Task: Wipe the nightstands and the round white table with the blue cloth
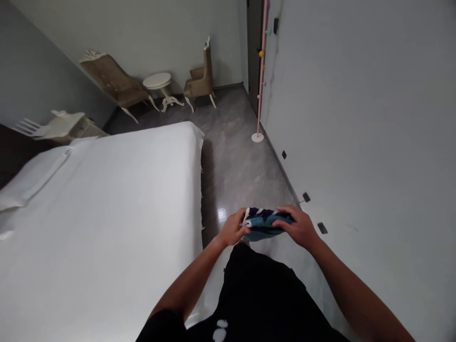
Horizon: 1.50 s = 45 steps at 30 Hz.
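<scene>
A folded cloth in teal, dark navy and white, perhaps a towel, is held up in front of my body, over the floor. My left hand grips its left end, with the thumb on the near side. At the other end, my right hand is closed on the cloth, thumb across its front. The fingers behind the cloth are partly hidden. Both forearms reach forward on either side of my black clothing.
A bed with a white cover lies to my left. Ahead stand two brown armchairs and a round white table. A pink coat stand rises beside the right-hand wall. Grey floor runs between bed and wall.
</scene>
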Motion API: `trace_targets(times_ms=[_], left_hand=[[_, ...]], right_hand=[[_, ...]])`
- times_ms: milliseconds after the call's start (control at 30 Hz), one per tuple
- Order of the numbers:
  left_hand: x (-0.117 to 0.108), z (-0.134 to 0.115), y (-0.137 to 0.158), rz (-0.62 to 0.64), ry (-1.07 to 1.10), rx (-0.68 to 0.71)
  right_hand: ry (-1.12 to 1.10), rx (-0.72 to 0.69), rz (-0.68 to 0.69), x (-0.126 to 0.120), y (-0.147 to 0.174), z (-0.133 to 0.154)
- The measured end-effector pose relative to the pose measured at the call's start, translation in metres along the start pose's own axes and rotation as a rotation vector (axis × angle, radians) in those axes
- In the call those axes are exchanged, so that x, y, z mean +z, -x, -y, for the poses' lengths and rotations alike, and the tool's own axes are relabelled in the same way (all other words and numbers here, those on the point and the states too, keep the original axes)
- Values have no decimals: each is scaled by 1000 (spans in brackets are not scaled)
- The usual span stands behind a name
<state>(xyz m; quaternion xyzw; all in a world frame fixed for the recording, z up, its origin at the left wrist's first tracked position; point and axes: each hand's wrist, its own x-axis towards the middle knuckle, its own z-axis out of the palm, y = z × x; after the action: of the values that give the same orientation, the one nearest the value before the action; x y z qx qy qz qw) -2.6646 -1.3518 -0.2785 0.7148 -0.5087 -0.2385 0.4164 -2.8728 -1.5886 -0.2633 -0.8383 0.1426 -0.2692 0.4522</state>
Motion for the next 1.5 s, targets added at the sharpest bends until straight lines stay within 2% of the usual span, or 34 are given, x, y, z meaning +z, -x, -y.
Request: trace_targets(times_ms=[133,267,367,467,600,700,833,1033,1167,1233,1333,1400,1500], left_hand=[[-53,18,-70,-126,121,74],[-98,48,-131,-291,238,41],[-131,73,-168,-404,278,51],[-162,96,-200,-416,270,61],[-195,127,-247,-381,231,16],[-210,152,-291,-405,187,-8],[-224,176,-365,-525,157,-34],[-246,178,-490,-751,240,-166],[-267,174,-556,-826,315,-233],[-280,176,-580,-883,347,-273],[-305,189,-605,-949,422,-323],[-326,203,-615,-905,512,-325],[-360,229,-627,-733,626,-325]], right_hand=[[83,-165,20,13,-91,6],[29,-168,-67,43,-172,0],[-198,-38,-190,75,-219,-18],[-398,160,-197,106,-258,-46],[-367,338,-178,132,-306,-89],[-312,352,-198,136,-344,-120],[-286,251,-213,134,-414,-163],[-279,53,-293,114,-578,-216],[-320,21,-207,102,-684,-238],[-335,23,-137,105,-725,-245],[-345,32,-77,124,-771,-251],[-335,55,-77,142,-794,-254],[-332,97,-86,170,-825,-258]])
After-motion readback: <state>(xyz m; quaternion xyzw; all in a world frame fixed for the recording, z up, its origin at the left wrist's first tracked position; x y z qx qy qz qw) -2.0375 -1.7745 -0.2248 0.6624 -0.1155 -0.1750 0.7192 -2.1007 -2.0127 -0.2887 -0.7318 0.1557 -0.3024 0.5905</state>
